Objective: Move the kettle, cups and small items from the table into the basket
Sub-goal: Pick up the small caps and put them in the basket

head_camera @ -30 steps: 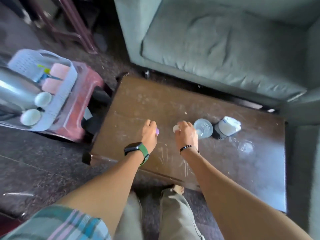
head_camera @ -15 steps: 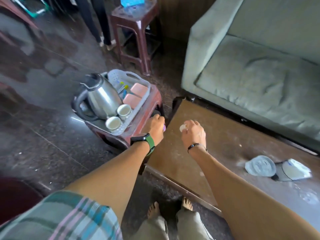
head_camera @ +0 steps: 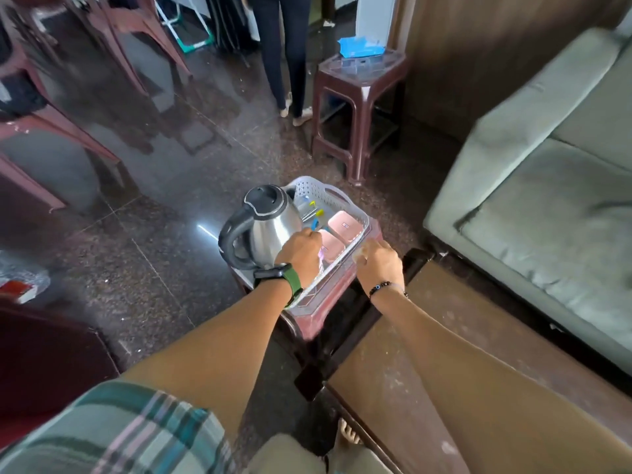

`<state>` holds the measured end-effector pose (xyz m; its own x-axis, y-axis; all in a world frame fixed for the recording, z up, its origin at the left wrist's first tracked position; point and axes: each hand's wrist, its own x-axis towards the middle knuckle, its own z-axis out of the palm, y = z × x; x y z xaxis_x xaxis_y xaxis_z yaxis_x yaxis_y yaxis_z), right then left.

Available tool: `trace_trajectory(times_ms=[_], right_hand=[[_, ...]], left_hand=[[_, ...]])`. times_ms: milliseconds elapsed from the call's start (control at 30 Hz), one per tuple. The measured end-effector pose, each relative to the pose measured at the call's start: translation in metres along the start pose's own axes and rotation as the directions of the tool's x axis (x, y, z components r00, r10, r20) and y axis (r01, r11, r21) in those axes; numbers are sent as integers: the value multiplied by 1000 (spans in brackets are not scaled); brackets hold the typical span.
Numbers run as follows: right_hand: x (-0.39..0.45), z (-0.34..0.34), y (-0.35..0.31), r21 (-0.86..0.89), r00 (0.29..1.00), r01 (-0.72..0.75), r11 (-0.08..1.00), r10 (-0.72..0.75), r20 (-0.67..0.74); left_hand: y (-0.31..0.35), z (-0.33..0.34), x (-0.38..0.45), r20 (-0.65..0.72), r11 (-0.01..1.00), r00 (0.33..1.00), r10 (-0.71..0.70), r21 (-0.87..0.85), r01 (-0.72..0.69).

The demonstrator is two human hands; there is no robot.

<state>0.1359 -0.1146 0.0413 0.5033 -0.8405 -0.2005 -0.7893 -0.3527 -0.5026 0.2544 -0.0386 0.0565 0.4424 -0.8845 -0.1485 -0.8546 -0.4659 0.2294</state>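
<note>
A white perforated basket (head_camera: 319,191) sits on a red plastic stool (head_camera: 319,325) left of the brown table (head_camera: 455,367). A steel kettle (head_camera: 273,222) with a black lid and handle stands in it, beside two pink boxes (head_camera: 345,227) and small yellow and blue items (head_camera: 316,213). My left hand (head_camera: 301,253) hovers over the basket with curled fingers that pinch a small purple item (head_camera: 321,256). My right hand (head_camera: 378,263) is at the basket's near right rim and pinches a small pale item (head_camera: 361,257). The cups are hidden under my hands.
A grey-green sofa (head_camera: 547,206) runs along the right. A dark red stool (head_camera: 359,87) with a blue packet stands behind the basket, with a person's legs (head_camera: 284,56) beside it. Red plastic chairs (head_camera: 44,114) fill the left on a dark glossy floor.
Both hands carried their small items from the table's left end to over the basket. My view swung left, so the clear lid and packet on the table dropped out of sight.
</note>
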Motion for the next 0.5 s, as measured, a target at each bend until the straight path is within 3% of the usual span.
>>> trace_trajectory(times_ms=[267,500], right_hand=[[52,-3,-25,-56,999,35,998,-35,2],[109,7,-52,-82,997,-63,995,58,-59]], left_hand=[[-19,-27,53,19,996,998,62,61,-63],[-48,-71,132,-21,984,985,174,37,-173]])
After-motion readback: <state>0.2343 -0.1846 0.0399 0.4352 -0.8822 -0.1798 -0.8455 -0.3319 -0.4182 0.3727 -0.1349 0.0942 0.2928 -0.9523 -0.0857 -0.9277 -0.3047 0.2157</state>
